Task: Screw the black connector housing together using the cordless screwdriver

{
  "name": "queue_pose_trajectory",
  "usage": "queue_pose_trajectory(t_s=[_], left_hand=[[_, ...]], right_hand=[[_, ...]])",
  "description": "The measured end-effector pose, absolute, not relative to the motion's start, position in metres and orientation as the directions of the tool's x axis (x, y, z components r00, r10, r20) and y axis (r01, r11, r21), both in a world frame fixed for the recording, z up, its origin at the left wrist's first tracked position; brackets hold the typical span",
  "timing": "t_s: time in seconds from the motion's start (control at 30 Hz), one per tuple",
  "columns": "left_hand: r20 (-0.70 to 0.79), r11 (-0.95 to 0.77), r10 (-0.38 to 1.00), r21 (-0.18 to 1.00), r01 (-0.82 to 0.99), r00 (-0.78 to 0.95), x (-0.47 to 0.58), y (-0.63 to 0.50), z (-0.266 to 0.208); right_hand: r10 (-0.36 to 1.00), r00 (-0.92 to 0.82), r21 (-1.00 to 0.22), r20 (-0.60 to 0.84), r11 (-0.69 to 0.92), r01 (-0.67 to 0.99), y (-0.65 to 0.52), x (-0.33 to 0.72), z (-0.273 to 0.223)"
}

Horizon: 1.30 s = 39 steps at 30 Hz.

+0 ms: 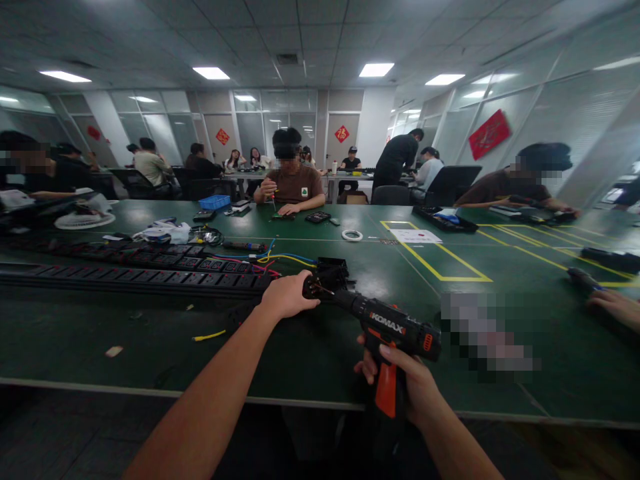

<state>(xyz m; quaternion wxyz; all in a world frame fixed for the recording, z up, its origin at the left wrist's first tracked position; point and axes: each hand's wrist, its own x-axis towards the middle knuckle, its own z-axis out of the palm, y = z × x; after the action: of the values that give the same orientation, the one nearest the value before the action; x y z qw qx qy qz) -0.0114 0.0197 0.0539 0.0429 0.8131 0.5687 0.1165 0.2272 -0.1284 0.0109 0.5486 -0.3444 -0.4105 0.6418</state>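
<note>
The left hand (287, 296) clasped a black end piece (309, 287) beside the long socket strip (165, 275), which stretched away leftward. Just right of that piece, the right hand (411, 377) gripped a cordless drill (395, 330), nose aimed left towards it; I couldn't tell whether they touched.

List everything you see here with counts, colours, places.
Drill: one, black, orange, front right
End piece: one, black, near drill tip
Socket strips: at least two, black, left
Wires: several, blue, yellow, pink, middle
Ring: one, white, middle
Basket: one, blue, far edge
Paper: one, white, right
Tray: one, black, right
Tape outlines: several, yellow, right
Table: one, green, foreground
People: many, mixed clothing, across room
Wall signs: several, red, background
Ceiling lights: several, white, overhead
Left hand: one, bare, on end piece
Right hand: one, bare, gripping drill
</note>
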Motion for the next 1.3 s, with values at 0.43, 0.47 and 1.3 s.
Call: queue_pose_trajectory(t_s=[0.43, 0.47, 1.3], left_hand=[[0.125, -0.470, 0.882, 0.169, 0.867, 0.454, -0.017, 0.000, 0.035], [0.120, -0.469, 0.883, 0.173, 0.866, 0.454, -0.016, -0.001, 0.033], [0.084, -0.534, 0.845, 0.183, 0.825, 0.528, -0.018, 0.015, 0.023]], right_hand=[[0.925, -0.333, -0.786, 0.185, 0.343, 0.514, -0.140, 0.278, 0.079], [0.916, -0.317, -0.740, 0.246, 0.389, 0.549, -0.141, 0.276, 0.085], [0.917, -0.395, -0.580, 0.056, 0.352, 0.735, -0.142, 0.260, 0.088]])
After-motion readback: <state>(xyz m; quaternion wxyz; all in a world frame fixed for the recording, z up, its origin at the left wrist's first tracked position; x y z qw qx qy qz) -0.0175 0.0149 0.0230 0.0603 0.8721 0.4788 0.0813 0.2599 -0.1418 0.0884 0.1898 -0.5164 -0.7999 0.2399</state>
